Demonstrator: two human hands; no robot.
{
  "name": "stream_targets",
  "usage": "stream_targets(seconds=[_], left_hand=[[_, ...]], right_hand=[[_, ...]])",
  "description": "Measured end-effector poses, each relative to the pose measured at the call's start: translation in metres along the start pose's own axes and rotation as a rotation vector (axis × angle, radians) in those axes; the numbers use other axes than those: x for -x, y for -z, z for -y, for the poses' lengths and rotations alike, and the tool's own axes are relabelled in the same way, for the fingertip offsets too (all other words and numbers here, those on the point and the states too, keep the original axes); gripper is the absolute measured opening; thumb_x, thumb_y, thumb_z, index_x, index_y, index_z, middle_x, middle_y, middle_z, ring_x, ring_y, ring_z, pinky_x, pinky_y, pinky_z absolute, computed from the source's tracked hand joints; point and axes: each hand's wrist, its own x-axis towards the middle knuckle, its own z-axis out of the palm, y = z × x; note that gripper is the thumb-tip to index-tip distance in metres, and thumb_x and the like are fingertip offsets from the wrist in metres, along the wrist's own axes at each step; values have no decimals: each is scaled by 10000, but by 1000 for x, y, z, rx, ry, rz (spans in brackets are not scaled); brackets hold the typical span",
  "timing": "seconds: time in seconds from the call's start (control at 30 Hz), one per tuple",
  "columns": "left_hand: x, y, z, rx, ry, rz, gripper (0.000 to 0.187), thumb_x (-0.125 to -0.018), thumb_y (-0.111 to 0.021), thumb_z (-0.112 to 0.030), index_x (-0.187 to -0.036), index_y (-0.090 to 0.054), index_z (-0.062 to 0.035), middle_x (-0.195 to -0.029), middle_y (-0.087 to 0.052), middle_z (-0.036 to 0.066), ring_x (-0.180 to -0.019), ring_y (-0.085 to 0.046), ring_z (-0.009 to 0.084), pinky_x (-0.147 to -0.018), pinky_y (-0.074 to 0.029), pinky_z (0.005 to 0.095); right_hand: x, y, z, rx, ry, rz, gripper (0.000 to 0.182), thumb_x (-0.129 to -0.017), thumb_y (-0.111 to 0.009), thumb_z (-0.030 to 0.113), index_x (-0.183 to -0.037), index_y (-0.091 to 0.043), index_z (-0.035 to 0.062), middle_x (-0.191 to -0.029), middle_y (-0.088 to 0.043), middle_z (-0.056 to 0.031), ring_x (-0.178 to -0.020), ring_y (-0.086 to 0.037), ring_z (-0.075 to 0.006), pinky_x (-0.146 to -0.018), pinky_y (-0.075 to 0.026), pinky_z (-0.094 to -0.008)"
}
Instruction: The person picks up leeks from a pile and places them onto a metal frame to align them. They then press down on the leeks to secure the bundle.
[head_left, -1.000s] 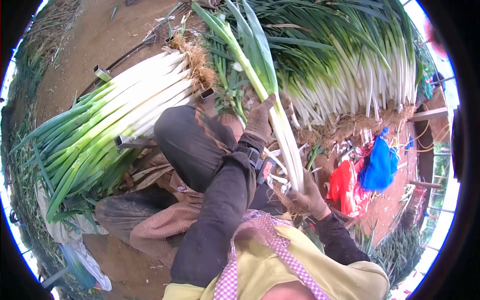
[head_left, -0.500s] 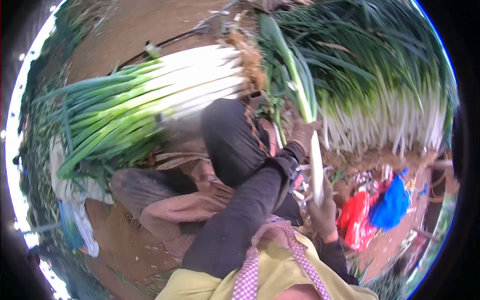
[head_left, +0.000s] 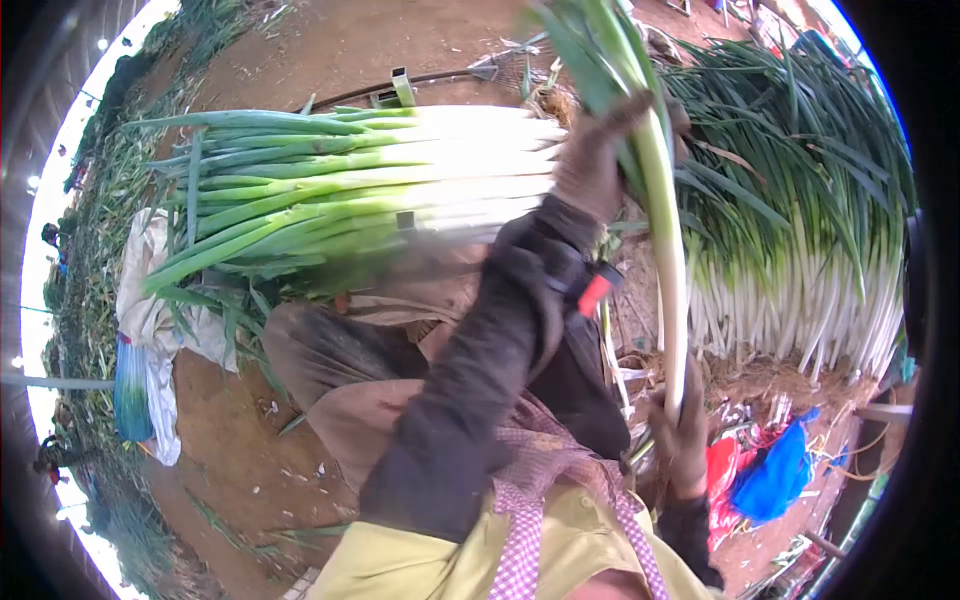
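Observation:
My left hand point(head_left: 592, 168), in a dark glove, is closed round the green upper part of a single leek point(head_left: 672, 270). The leek stands nearly upright in view, its white shaft pointing down. Round its root end is my right hand point(head_left: 684, 440), also gloved. A neat pile of leeks point(head_left: 370, 180) lies on the left with its white ends towards my left hand. Many more leeks point(head_left: 800, 260) are massed on the right, leaves at the top and roots below.
Red plastic point(head_left: 722, 480) and a blue bag point(head_left: 775, 472) lie on the ground at the lower right. A whitish sack point(head_left: 145, 280) is at the left, near leaf debris. A metal bar point(head_left: 425, 80) runs behind the pile. My bent legs point(head_left: 340, 350) are below it.
My left hand has moved up the leek from its middle to the leaves. The leek has shifted right and looks larger. The view has turned slightly, and the pile now lies more level.

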Motion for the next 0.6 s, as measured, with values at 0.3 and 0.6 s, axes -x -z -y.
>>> stream_targets(seconds=[0.3, 0.6], left_hand=[[46, 64, -311, -923, -710, -307, 411, -953, -697, -325, -1244, -593, -54, -1135, -662, 93, -1000, -672, 246, -891, -574, 449], [87, 170, -278, -1871, 317, -476, 485, -974, -620, -420, -1334, -590, -96, -1274, -672, 98, -1152, -654, 255, -936, -510, 516]], right_hand=[[-292, -93, 144, 353, 1010, -55, 659, -878, -560, 7, -1503, -411, 153, -1198, -656, -176, -1065, -680, -319, -855, -557, -443], [-434, -229, 76, 732, 826, 59, 447, -943, -535, 85, -1364, -500, 230, -1103, -656, -136, -989, -671, -343, -869, -517, -477]])
